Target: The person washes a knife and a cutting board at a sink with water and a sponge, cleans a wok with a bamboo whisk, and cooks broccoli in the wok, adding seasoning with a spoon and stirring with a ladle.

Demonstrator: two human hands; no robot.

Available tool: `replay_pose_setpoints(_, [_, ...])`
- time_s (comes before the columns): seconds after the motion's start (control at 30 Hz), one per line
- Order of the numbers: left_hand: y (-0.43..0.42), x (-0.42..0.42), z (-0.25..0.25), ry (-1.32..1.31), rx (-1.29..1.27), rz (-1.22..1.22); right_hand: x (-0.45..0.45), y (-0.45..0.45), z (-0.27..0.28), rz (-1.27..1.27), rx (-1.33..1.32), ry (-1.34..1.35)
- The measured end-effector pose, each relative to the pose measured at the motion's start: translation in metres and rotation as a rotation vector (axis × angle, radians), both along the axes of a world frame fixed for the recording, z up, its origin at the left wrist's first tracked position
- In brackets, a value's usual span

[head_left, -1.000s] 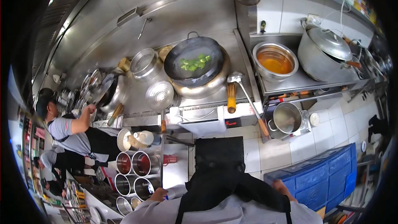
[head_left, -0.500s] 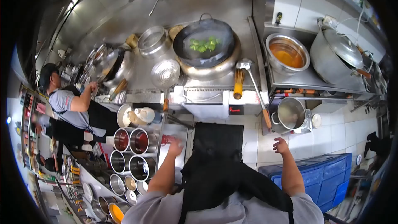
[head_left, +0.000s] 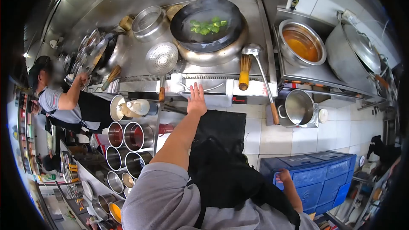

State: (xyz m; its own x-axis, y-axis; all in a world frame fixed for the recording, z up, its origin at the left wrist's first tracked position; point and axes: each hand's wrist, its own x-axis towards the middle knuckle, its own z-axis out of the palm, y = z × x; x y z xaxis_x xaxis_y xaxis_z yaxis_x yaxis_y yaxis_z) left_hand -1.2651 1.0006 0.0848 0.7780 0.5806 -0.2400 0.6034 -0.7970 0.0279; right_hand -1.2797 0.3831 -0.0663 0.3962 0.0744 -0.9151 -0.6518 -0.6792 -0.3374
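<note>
My left hand [head_left: 196, 99] reaches forward to the stove's front edge, fingers spread and empty, just below a white cloth [head_left: 175, 83]. Beyond it a dark wok [head_left: 183, 23] with green vegetables [head_left: 208, 26] sits on a round metal burner ring [head_left: 213, 57]. My right hand [head_left: 282, 176] is low at the right, by a blue bin [head_left: 317, 183]; its fingers look curled, and what they hold, if anything, is too small to name. A ladle [head_left: 260, 74] and a yellow-handled brush [head_left: 244, 76] lie right of the wok, a perforated skimmer [head_left: 162, 58] left of it.
A bowl of orange liquid [head_left: 300, 47] and a large lidded pot [head_left: 347, 59] stand on the right counter, with a smaller pot [head_left: 299, 107] below. Sauce pots [head_left: 135, 136] stand at left. A co-worker [head_left: 64, 102] works at the far left.
My left hand has moved forward to the stove edge with its fingers spread. My right hand has drawn back toward the blue bin. The view has shifted, so the wok sits higher.
</note>
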Motion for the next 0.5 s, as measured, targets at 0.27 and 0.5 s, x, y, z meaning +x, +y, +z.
replay_pose_setpoints(0.27, [0.0,0.003,-0.002,0.019,-0.003,-0.003,0.015,0.014,0.014,-0.164,0.042,-0.171])
replay_pose_setpoints(0.5, [0.003,0.003,-0.003,0.061,0.004,0.008,0.009,0.033,0.01,-0.087,0.102,-0.153])
